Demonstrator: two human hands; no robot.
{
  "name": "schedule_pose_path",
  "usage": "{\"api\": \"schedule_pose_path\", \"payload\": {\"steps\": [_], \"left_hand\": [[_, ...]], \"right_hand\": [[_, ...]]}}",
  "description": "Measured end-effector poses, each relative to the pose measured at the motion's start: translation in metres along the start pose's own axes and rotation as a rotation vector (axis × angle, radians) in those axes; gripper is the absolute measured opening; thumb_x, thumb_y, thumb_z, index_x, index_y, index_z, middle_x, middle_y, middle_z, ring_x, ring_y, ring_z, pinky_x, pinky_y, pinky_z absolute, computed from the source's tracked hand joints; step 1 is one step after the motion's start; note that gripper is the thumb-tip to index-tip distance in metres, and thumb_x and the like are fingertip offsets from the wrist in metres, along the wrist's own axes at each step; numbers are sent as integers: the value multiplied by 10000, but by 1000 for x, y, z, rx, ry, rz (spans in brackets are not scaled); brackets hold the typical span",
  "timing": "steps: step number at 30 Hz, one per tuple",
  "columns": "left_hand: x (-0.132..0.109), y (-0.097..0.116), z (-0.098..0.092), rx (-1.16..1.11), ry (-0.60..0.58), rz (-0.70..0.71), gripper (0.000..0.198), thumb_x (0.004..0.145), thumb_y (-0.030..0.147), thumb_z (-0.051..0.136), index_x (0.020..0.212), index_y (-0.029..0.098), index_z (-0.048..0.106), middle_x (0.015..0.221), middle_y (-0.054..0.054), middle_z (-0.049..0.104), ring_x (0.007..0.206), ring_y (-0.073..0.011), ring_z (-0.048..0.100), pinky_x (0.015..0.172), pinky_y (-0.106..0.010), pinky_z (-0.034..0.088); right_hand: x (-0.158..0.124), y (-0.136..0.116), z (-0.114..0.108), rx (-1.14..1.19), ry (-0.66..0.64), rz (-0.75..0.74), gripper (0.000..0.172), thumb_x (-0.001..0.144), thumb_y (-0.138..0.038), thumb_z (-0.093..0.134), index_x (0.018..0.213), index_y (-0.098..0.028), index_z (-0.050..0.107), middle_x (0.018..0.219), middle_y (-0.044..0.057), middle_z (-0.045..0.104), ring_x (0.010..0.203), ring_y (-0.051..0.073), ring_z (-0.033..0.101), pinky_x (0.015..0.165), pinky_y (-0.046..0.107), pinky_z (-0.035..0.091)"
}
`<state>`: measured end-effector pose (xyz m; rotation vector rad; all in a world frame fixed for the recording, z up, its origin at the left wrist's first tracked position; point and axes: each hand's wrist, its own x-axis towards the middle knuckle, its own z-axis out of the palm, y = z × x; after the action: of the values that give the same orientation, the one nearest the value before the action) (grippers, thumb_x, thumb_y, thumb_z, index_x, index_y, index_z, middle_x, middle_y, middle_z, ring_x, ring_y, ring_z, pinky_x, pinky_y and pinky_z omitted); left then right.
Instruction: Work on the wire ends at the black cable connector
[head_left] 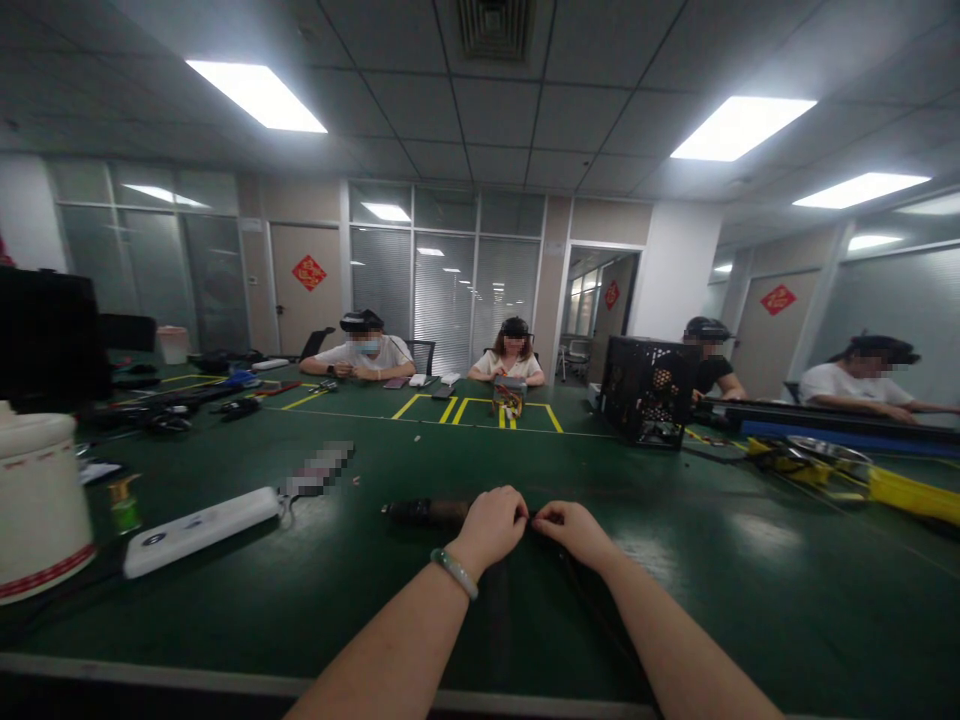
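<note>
A dark cylindrical electric screwdriver [431, 512] lies on the green table with its narrow tip pointing left. My left hand [496, 522], with a bangle at its wrist, is closed over the tool's right end. Just to its right, the fingertips of my right hand [576, 530] pinch a small dark piece, seemingly the end of a black cord. The black cord [600, 600] runs from under my right hand towards the table's front edge. My fingers hide the spot where tool and cord meet, so I cannot tell whether they are joined.
To the left are a white power strip [202, 530], a small green bottle [125, 503] and a white canister [41, 505]. A black computer case [649, 390] stands far right, near a yellow strap [911, 497]. Several people sit around the table's far side.
</note>
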<state>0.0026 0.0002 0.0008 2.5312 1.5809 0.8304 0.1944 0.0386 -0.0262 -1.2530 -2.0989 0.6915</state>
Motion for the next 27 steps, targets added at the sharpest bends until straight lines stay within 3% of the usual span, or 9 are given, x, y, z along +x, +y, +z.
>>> {"api": "schedule_pose_path", "payload": {"steps": [20,27], "left_hand": [[-1,1,-2,-16,-35,-14,147,841,267,484,904,212,605,977,-23,597,917,-167,546,842,-307,416],[0,-1,1,66,-20,57,161,781,296,591,925,223,591,960,-16,597,950,-187,532,839,-311,391]], "right_hand": [[1,-1,3,13,-3,30,199,760,-343,615,820,-177,706,761,21,696,694,158,609,625,236,428],[2,-1,3,18,-6,14,248,784,-367,577,797,-155,705,712,18,678,639,145,576,580,225,397]]}}
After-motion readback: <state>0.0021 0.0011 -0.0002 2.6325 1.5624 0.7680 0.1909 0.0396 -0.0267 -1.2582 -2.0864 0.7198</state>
